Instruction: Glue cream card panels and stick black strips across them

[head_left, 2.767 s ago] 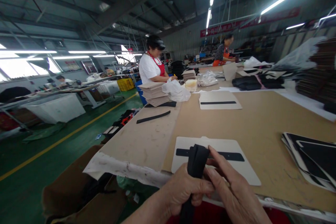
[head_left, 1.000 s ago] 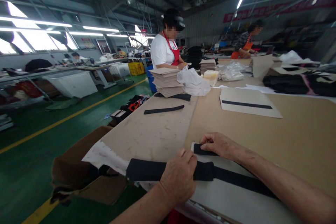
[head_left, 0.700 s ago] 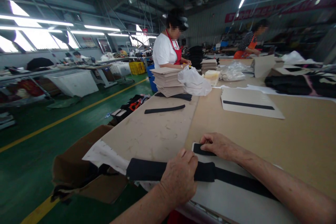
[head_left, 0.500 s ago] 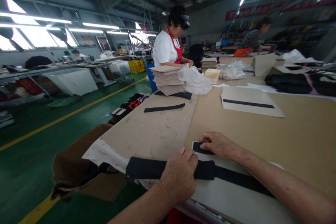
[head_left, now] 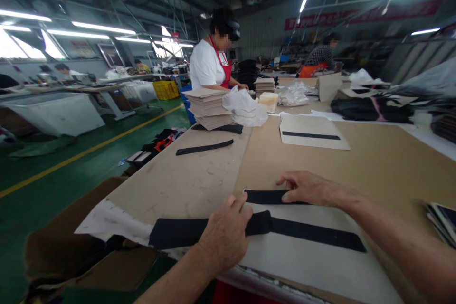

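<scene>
The left hand (head_left: pixel 226 235) is closed around a bundle of black strips (head_left: pixel 178 233), which passes under its palm and comes out at both sides. The left part of this bundle reaches the near edge of the table (head_left: pixel 374 166), and its right end lies over a white board (head_left: pixel 295 261). From this end a flat black strip (head_left: pixel 317 233) runs to the right across the board; whether it continues beneath the bundle, one cannot tell.

A little farther, another black strip (head_left: pixel 265 196) lies along the far edge of the board. The right hand (head_left: pixel 309 187) is at its right part, with the thumb touching it and the forefinger tip apart from the thumb; whether the strip is pinched, one cannot tell. The two hands are apart, the left one near this strip's left end.

Beyond the hands lie a loose black strip (head_left: pixel 203 147) and a second white board (head_left: pixel 299 126) bearing a dark strip (head_left: pixel 309 136). Behind these are a stack of beige sheets (head_left: pixel 210 109), a plastic bag (head_left: pixel 245 107) and a person in a red apron (head_left: pixel 208 66).
</scene>
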{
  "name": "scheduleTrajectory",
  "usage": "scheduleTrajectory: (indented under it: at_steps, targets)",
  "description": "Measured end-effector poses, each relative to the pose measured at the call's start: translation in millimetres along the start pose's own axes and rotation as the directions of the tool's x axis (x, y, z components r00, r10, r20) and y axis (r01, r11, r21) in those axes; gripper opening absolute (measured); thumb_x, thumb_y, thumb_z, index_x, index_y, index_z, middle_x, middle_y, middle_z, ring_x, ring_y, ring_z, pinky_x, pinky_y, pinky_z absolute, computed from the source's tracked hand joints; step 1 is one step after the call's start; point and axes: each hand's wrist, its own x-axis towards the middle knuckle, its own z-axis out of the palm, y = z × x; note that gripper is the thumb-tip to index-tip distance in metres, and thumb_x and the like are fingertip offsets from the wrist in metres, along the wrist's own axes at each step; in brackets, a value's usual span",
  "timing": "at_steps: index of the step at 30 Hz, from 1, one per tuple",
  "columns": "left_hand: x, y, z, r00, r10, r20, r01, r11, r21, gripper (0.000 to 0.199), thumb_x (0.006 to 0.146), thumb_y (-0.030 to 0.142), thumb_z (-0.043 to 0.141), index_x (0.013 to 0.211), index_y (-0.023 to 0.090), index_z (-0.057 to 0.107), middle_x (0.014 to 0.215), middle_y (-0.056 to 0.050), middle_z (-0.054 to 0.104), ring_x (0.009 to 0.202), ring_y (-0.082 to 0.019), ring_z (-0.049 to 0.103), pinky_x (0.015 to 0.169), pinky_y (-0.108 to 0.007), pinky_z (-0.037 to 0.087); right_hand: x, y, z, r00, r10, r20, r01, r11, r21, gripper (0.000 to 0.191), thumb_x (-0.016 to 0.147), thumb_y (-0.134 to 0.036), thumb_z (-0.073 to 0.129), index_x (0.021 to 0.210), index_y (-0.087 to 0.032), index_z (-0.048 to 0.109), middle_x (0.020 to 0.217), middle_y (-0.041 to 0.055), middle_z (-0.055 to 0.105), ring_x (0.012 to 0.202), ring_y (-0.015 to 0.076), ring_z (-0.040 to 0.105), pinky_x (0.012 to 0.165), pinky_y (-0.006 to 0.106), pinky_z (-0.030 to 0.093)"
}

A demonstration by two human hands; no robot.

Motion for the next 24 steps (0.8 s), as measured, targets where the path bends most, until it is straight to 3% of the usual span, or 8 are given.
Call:
scheduleTrajectory:
  at_steps: [3,7,10,13,19,24]
  targets:
    - [0.6,-0.2,-0.4,1.0,0.0,0.003,0.0,1.0,-0.004,0.034,0.08,0.022,0.058,0.113,0.017,0.06,0.151,-0.009,0.044,0.129,-0.03,0.042,0.111,-0.043,0.039,-43.8,48.9,-22.2,0.995,0.097,0.012,-0.097,0.991,0.093,0.041,0.071,-0.031,0.068,0.11,-0.019,0.064,0.082,-0.0001,0.065,0.072,0.0152,0.057,0.063,0.026,0.041]
    - [1.6,-0.1,-0.4,1.0,0.003,-0.001,-0.003,1.0,0.005,0.035,0.077,0.018,0.057,0.112,0.018,0.061,0.151,-0.008,0.044,0.129,-0.03,0.042,0.11,-0.045,0.039,-85.5,89.5,-14.0,0.976,0.209,-0.059,-0.177,0.924,0.338,0.027,0.073,-0.04,0.064,0.091,-0.019,0.064,0.083,0.0017,0.066,0.073,0.0158,0.057,0.067,0.028,0.042]
    - [1.6,-1.7,2.0,1.0,0.0,-0.02,0.0,1.0,0.016,0.033,0.077,0.017,0.056,0.109,0.018,0.061,0.15,-0.008,0.046,0.128,-0.029,0.043,0.109,-0.046,0.04,-93.3,92.2,5.7,0.929,0.335,-0.157,-0.229,0.855,0.465,0.027,0.071,-0.043,0.063,0.085,-0.02,0.061,0.073,-0.001,0.061,0.061,0.0131,0.05,0.059,0.027,0.038]
    - [1.5,-3.8,4.9,0.999,0.01,-0.041,-0.009,1.0,0.019,0.035,0.076,0.015,0.055,0.11,0.019,0.061,0.15,-0.007,0.045,0.127,-0.029,0.043,0.109,-0.045,0.04,-90.6,90.6,18.4,0.899,0.384,-0.21,-0.235,0.829,0.507,0.024,0.072,-0.041,0.061,0.084,-0.021,0.057,0.07,-0.0027,0.058,0.058,0.0121,0.047,0.056,0.026,0.036]
    - [2.6,-4.3,5.2,0.999,0.018,-0.028,-0.017,0.999,0.036,0.037,0.075,0.014,0.053,0.111,0.018,0.061,0.15,-0.008,0.046,0.126,-0.029,0.045,0.109,-0.046,0.041,-89.1,98.7,24.3,0.88,0.373,-0.294,-0.242,0.885,0.398,0.02,0.076,-0.037,0.058,0.088,-0.021,0.058,0.076,-0.0014,0.061,0.067,0.0142,0.053,0.063,0.027,0.04]
    - [3.0,-6.1,6.9,0.998,0.026,-0.051,-0.024,0.998,0.049,0.037,0.077,0.015,0.053,0.113,0.018,0.062,0.15,-0.008,0.046,0.125,-0.029,0.045,0.108,-0.047,0.042,-90.1,90.6,25.3,0.864,0.365,-0.347,-0.259,0.913,0.317,0.015,0.077,-0.033,0.056,0.085,-0.021,0.057,0.074,-0.0023,0.059,0.068,0.0145,0.052,0.064,0.027,0.04]
